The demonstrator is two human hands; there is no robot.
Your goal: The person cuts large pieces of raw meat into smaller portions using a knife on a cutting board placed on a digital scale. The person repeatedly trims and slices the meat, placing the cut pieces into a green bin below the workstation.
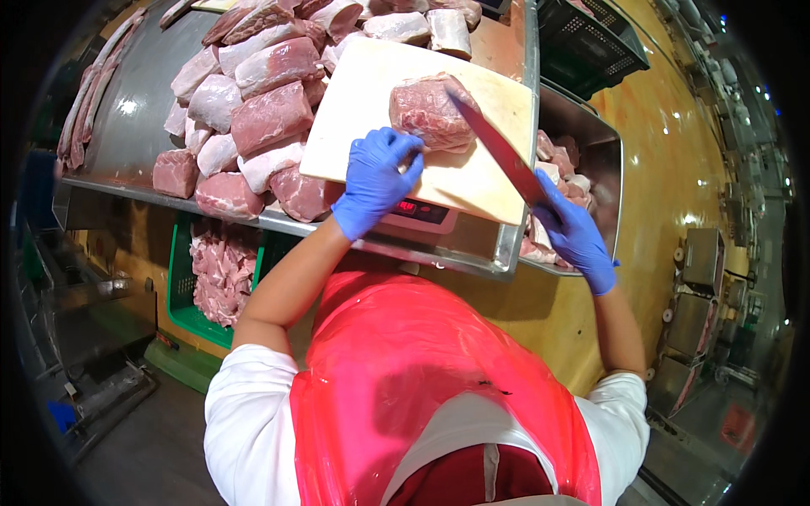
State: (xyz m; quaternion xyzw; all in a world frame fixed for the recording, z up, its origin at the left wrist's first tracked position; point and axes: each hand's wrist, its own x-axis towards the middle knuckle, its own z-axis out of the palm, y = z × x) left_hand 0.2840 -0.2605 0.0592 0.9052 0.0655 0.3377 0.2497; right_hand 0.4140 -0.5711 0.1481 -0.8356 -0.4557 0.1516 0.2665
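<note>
A block of pink raw meat (432, 114) lies on the white cutting board (346, 93). My left hand (377, 179), in a blue glove, is at the meat's near left corner with its fingers curled and thumb drawn in. Whatever those fingers pinch is hidden. In my right hand (574, 229), also gloved in blue, is a long knife (506, 156) gripped by the handle. Its blade slants up and left, with the tip over the meat's right side. A scale with a lit red display (413, 209) shows at the board's near edge.
Many cut meat pieces (268, 118) are piled left of the board on the metal table (156, 63). A metal tub (620, 181) of meat stands to the right, below a dark crate (586, 51). A green crate (179, 270) of trimmings sits under the table's front left edge.
</note>
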